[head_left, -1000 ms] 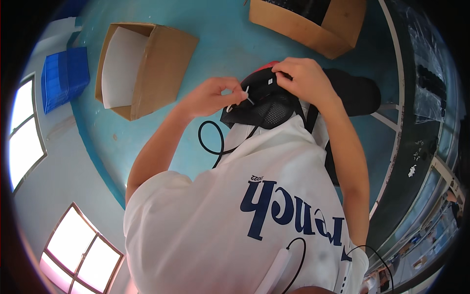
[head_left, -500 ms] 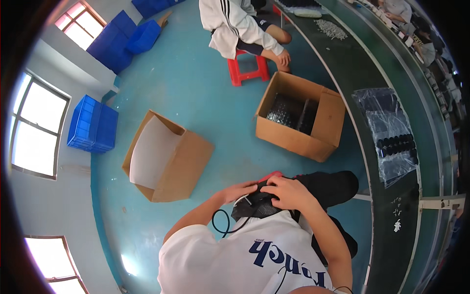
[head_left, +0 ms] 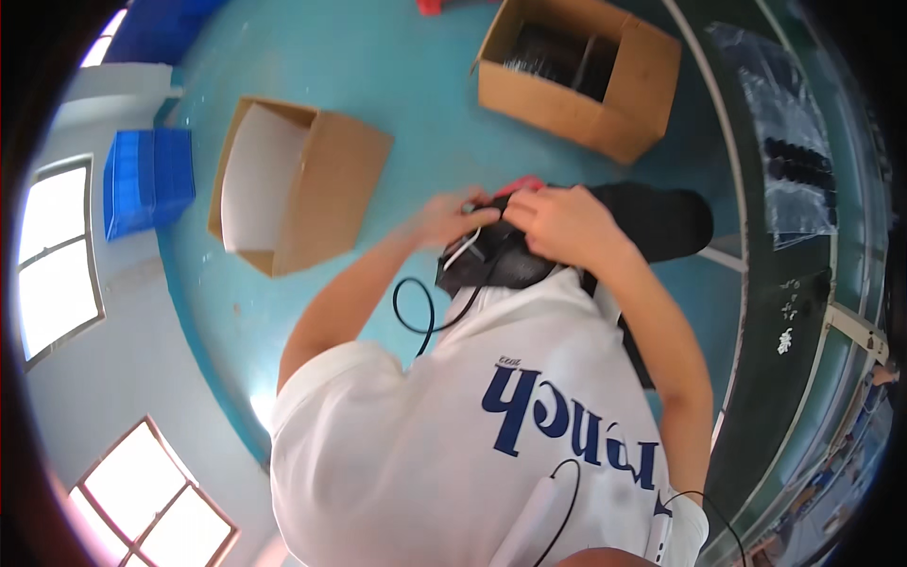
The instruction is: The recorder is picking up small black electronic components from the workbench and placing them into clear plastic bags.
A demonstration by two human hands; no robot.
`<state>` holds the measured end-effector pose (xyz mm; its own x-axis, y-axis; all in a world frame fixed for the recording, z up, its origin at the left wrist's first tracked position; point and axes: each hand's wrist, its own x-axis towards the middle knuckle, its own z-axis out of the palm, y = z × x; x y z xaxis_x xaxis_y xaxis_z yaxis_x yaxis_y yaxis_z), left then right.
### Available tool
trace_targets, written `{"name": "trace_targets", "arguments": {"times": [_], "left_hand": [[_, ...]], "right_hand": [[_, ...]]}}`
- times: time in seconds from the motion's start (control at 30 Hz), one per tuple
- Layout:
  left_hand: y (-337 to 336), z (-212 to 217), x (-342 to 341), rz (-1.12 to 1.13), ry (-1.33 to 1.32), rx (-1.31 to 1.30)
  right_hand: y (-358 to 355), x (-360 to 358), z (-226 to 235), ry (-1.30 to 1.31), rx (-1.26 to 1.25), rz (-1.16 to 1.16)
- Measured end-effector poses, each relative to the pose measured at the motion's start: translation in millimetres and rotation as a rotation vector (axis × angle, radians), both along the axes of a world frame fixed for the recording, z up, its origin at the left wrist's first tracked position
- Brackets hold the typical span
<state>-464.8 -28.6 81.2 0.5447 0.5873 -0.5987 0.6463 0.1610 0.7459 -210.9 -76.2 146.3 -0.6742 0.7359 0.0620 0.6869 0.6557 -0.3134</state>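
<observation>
Black mesh-fabric pouch (head_left: 518, 268) at lap, 12 o'clock from white short-sleeved T-shirt (head_left: 397, 444). Left hand (head_left: 455, 221) at its 10, right hand (head_left: 572, 227) at its 2; both part-curled, touching, grips unclear. Handling seemingly unfinished; remainder untellable.

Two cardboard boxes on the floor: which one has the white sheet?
The left-hand box, on the blue boxes' side. A white sheet shows in its opening; the right-hand box shows dark contents.
</observation>
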Motion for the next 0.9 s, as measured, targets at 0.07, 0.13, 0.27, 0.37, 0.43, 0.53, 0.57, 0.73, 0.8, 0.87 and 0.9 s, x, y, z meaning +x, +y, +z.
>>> {"name": "trace_targets", "arguments": {"times": [0.07, 0.13, 0.27, 0.37, 0.43, 0.53, 0.57, 0.73, 0.8, 0.87, 0.9], "left_hand": [[4.0, -11.9, -3.1, -0.054, -0.053, 0.165], [9.7, -10.1, -4.7, -0.177, -0.071, 0.211], [14.6, 14.2, 11.2, -0.267, 0.036, 0.277], [14.6, 18.8, 14.7, -0.235, -0.027, 0.384], [22.2, 24.9, 19.7, -0.259, -0.044, 0.398], [37.3, 33.5, 29.2, -0.283, -0.069, 0.369], [43.9, 34.8, 32.5, -0.285, -0.074, 0.332], [72.7, 13.3, 28.9, -0.376, -0.123, 0.119], [77.4, -2.2, 20.9, -0.373, -0.203, 0.039], [83.0, -12.6, 15.8, -0.378, -0.202, -0.102], [86.0, -15.4, 13.9, -0.366, -0.201, -0.113]], "right_hand": [[-2.0, 2.2, 3.8, 0.006, -0.069, -0.029], [-3.5, -1.5, 5.9, 0.010, -0.100, -0.056], [-7.2, -3.3, 8.5, -0.036, -0.140, -0.116], [-10.9, -1.8, 3.9, -0.034, -0.112, -0.132], [-10.9, 4.2, 8.5, 0.088, -0.173, -0.144], [-8.9, 12.0, 11.8, 0.158, -0.294, -0.178], [-6.7, 11.4, 12.8, 0.160, -0.306, -0.184], [8.8, -2.4, 26.2, 0.249, -0.430, -0.128], [14.1, -6.8, 23.1, 0.300, -0.502, -0.102], [15.0, -4.8, 17.2, 0.342, -0.624, -0.150], [19.7, -4.2, 15.4, 0.356, -0.642, -0.168]]}}
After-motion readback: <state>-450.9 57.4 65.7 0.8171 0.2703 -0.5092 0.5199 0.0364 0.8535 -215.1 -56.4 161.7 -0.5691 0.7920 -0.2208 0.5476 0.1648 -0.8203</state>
